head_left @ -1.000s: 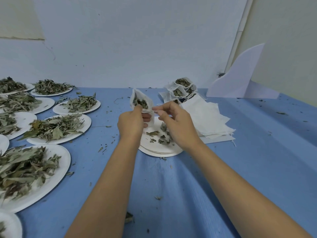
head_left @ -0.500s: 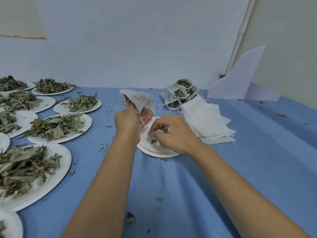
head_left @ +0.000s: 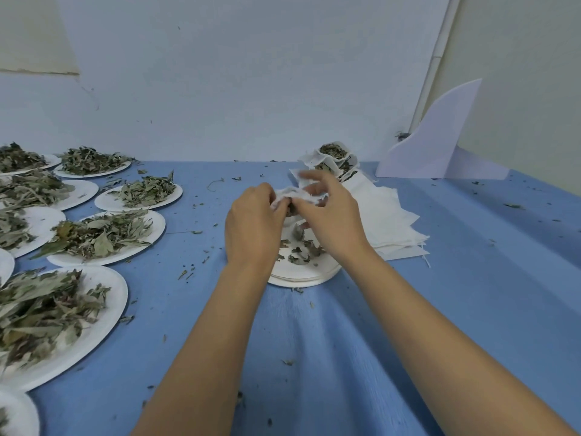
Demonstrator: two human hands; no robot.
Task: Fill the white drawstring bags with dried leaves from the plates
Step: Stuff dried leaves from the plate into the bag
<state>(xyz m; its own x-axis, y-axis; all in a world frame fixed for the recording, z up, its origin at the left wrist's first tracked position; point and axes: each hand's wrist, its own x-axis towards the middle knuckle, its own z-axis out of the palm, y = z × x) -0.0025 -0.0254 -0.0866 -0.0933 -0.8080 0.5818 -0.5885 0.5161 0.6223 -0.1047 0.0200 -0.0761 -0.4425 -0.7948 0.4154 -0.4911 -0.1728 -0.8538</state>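
Both hands meet above a stack of white paper plates (head_left: pixel 301 276) that carries a few dried leaf bits (head_left: pixel 300 248). My left hand (head_left: pixel 253 228) grips one side of a white drawstring bag (head_left: pixel 295 196). My right hand (head_left: pixel 331 220) pinches the bag's other side, with its upper fingers spread. Dark leaves show just under the bag's mouth between the two hands. Behind them stand filled bags (head_left: pixel 333 158) with open tops, and a pile of flat empty bags (head_left: pixel 383 221) lies to the right.
Several white plates heaped with dried leaves (head_left: pixel 94 237) fill the left side of the blue table (head_left: pixel 345 341). Leaf crumbs are scattered over the cloth. A white curved board (head_left: pixel 437 143) leans at the back right against the wall.
My right hand rose from the plate to the bag and now pinches it. The bag, earlier held up by the left hand alone, sits bunched between both hands.
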